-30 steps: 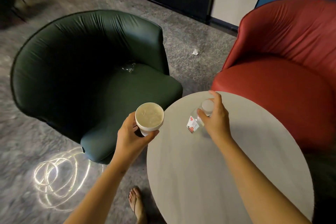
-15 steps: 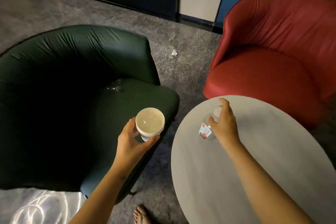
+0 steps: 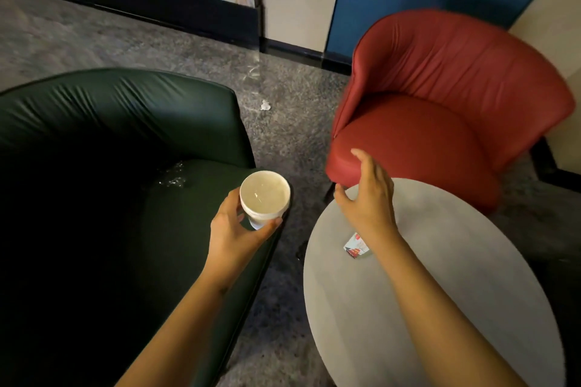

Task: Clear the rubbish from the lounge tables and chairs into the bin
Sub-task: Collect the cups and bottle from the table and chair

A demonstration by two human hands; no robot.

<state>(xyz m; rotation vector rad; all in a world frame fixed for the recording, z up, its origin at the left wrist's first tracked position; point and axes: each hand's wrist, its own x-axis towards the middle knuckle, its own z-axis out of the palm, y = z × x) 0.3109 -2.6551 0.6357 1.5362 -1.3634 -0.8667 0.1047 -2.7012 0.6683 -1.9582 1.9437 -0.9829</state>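
Cup (image 3: 264,196) in left hand (image 3: 234,232), right hand (image 3: 367,198) splayed

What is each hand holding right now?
Left hand: grips the round white paper cup.
Right hand: open, holding nothing.

**One head-worn camera, tilted down over the hands**

The single wide-angle view looks forward and steeply down from the person's head, so both forearms enter from the bottom edge. The left hand (image 3: 232,236), gripping a white cup (image 3: 264,195), and the right hand (image 3: 367,201) sit near mid-frame, close to the lens. The round table (image 3: 361,308) fills the lower right, the green chair (image 3: 110,122) the left and the red chair (image 3: 424,141) the upper right. The wall base (image 3: 157,5) lies farthest off, along the top.
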